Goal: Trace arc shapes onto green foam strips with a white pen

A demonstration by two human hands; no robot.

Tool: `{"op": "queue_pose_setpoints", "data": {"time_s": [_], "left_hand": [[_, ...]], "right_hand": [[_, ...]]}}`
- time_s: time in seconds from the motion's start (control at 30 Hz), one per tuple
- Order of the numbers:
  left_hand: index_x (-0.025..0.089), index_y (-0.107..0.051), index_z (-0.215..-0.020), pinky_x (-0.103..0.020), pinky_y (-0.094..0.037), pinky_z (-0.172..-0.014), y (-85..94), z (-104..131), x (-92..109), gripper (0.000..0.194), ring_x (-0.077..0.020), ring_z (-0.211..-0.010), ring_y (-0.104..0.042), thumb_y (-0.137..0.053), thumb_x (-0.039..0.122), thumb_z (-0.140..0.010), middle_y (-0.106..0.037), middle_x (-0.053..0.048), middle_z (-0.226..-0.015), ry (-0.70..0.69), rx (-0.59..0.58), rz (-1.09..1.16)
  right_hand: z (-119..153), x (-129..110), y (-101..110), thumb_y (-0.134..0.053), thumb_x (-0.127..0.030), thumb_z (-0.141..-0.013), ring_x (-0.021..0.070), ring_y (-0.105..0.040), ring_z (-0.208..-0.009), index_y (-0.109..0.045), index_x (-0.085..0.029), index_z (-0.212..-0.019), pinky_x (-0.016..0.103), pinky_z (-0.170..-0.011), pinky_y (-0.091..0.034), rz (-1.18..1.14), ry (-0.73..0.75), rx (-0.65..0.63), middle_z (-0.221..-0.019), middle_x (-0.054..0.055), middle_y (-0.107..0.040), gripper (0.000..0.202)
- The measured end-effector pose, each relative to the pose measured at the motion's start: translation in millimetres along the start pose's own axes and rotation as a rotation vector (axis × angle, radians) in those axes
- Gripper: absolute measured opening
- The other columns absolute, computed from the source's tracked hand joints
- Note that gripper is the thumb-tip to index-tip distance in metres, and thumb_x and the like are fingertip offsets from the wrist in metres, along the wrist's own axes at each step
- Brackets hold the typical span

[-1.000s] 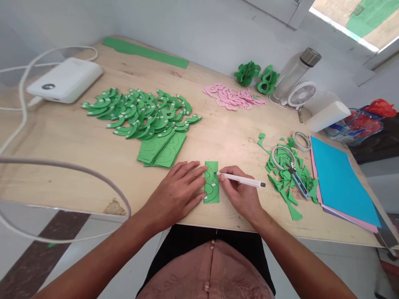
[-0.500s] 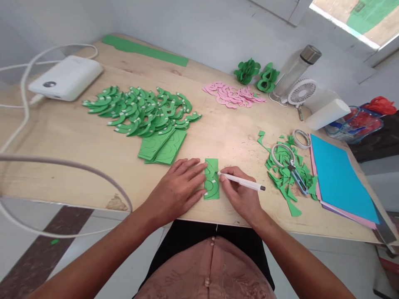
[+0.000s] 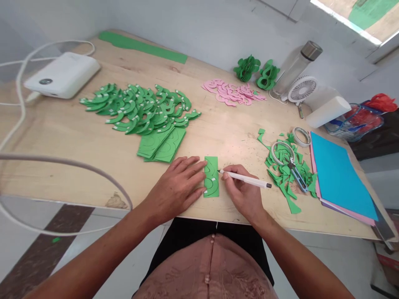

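Observation:
A small green paper rectangle [image 3: 211,189] with curved outlines and a couple of small white marks lies near the table's front edge. My left hand [image 3: 179,187] rests flat beside it, fingers stretched out and fingertips on its left edge. In my right hand [image 3: 243,191] is a white pen [image 3: 249,180], its tip just at the paper's right edge; whether it touches the paper I cannot tell. Up and left of my left hand lies a stack of green paper cards [image 3: 163,145] with drawn outlines. Behind the stack spreads a heap of curved green paper cutouts [image 3: 140,108].
Green scraps [image 3: 289,193] lie at right under scissors [image 3: 294,170], near a tape roll [image 3: 301,137] and coloured sheets [image 3: 341,174]. Pink cutouts [image 3: 232,92], green paper shapes [image 3: 247,68], a bottle [image 3: 293,66] and a fan [image 3: 301,89] stand behind. A power bank [image 3: 65,74] with cables is left.
My right hand and the pen have shifted slightly right, the pen tip moving from the paper's surface to its right edge. My left hand stays on the paper. The view has tilted slightly.

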State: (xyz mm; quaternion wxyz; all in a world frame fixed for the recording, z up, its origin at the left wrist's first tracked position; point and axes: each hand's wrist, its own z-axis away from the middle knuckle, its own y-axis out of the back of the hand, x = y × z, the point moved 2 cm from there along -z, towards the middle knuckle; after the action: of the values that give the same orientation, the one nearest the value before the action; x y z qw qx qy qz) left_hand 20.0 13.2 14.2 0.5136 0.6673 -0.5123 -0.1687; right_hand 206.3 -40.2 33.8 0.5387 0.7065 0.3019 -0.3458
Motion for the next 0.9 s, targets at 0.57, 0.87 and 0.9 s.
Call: {"op": "queue_pose_setpoints", "data": {"time_s": [0.57, 0.87, 0.9], "left_hand": [[0.015, -0.062, -0.103, -0.053, -0.043, -0.104, -0.1, -0.4, 0.0, 0.018, -0.0333, -0.127, -0.052, -0.048, 0.025, -0.097, -0.062, -0.013, -0.132, 0.0, -0.001, 0.004], [0.015, -0.062, -0.103, -0.052, -0.043, -0.104, -0.8, -0.5, 0.3, 0.018, -0.0334, -0.128, -0.052, -0.049, 0.025, -0.096, -0.063, -0.013, -0.132, -0.004, 0.007, 0.005], [0.015, -0.062, -0.103, -0.052, -0.043, -0.104, -0.7, -0.4, 0.2, 0.018, -0.0333, -0.128, -0.052, -0.049, 0.025, -0.096, -0.062, -0.013, -0.132, -0.001, 0.007, 0.006]], "right_hand": [[1.2, 2.8, -6.5, -0.058, -0.028, -0.087, 0.0127, -0.058, -0.066, -0.063, -0.021, -0.085, 0.024, -0.058, -0.047, -0.233, -0.11, -0.084, -0.076, 0.0, -0.065, 0.008], [1.0, 3.0, -7.9, -0.058, -0.027, -0.087, 0.0138, -0.059, -0.067, -0.063, -0.022, -0.087, 0.025, -0.059, -0.047, -0.196, -0.106, -0.098, -0.077, 0.001, -0.065, 0.007], [0.8, 2.8, -8.1, -0.058, -0.027, -0.087, 0.0138, -0.059, -0.067, -0.063, -0.022, -0.086, 0.025, -0.059, -0.047, -0.193, -0.104, -0.095, -0.077, 0.001, -0.065, 0.007]]}}
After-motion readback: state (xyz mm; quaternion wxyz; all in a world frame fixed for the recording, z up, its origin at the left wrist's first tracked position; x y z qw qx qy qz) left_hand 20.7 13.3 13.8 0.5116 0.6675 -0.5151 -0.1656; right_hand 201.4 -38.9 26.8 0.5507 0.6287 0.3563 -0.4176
